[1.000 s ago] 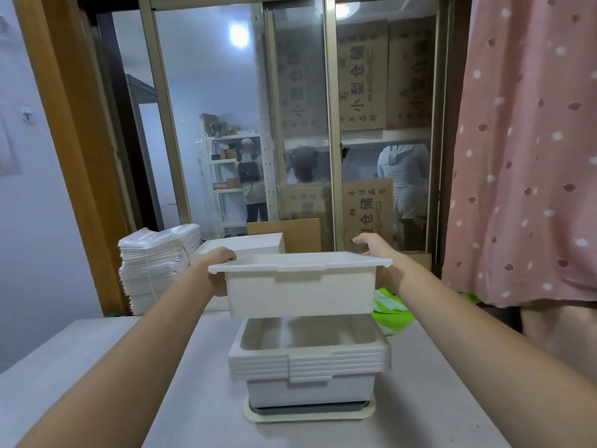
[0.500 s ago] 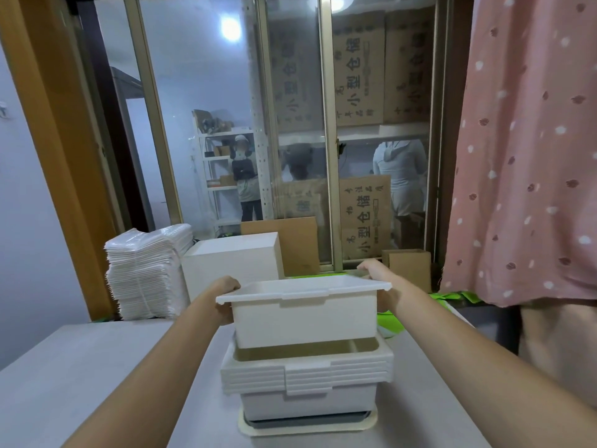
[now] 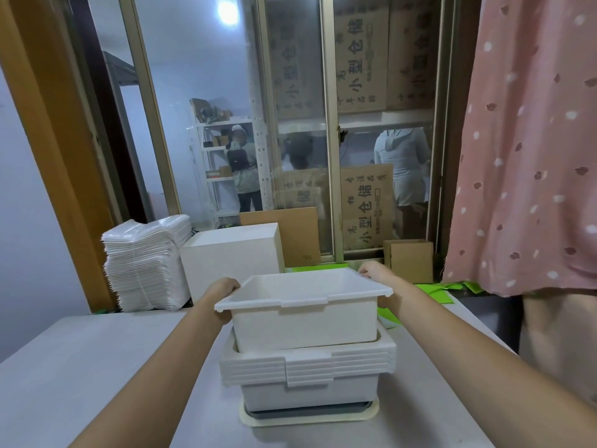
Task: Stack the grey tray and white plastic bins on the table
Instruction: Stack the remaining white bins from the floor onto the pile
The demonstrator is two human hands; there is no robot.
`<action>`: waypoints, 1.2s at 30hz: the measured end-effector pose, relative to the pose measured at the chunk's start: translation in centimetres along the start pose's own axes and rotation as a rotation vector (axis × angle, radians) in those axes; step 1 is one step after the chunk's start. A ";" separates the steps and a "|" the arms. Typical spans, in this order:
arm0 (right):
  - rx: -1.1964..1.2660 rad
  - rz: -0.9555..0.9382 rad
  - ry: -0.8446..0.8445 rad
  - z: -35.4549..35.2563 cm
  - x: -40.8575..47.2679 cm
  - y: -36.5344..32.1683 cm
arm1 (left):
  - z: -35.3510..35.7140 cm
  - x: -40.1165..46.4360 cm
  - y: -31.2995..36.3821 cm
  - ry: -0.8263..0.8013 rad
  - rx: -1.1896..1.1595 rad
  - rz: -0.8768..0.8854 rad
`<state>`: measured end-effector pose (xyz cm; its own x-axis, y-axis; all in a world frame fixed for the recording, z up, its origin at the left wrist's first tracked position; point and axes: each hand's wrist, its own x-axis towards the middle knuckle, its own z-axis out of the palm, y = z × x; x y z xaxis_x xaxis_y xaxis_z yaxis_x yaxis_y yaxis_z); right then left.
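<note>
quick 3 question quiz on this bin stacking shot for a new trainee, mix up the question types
1. True or false: the white bin held by both hands is fully seated in the stack of bins below it.
2. Which part of the held bin does the left hand grip? A) its left rim B) its base C) its front wall
3. Fill in: the stack of bins stands in a ____ tray on the table.

Key
1. False: its base has only just entered the top of the stack, and its rim sits well above the rims below.
2. A; the right hand holds the far right rim.
3. grey
</note>
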<state>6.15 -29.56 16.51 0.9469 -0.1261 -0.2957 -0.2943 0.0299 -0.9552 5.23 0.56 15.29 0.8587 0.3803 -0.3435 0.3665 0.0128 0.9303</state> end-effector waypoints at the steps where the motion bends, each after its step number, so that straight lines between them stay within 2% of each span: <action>1: -0.025 -0.012 -0.004 0.0 0.1 0.2 | 0.0 0.1 -0.2 -0.003 -0.001 -0.002; 7: -0.093 -0.013 0.036 -0.2 1.1 0.9 | -0.1 0.1 -1.1 -0.017 -0.059 0.029; 17: -0.155 -0.017 0.051 -0.2 2.4 1.8 | 0.2 0.0 -1.5 0.037 -0.017 0.069; 21: -0.149 -0.038 0.063 -0.4 2.2 2.0 | 0.0 0.0 -1.8 0.031 -0.076 0.052; 29: -0.142 -0.035 0.047 -0.3 2.0 2.1 | 0.0 0.0 -2.0 0.036 -0.048 0.054; 36: -0.278 -0.015 0.047 -0.6 1.5 1.2 | -0.3 -0.1 -1.6 0.016 -0.044 0.034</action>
<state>7.18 -30.27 14.96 0.9463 -0.1701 -0.2749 -0.3108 -0.2450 -0.9183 4.43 0.78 13.90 0.8645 0.3955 -0.3102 0.3212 0.0399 0.9462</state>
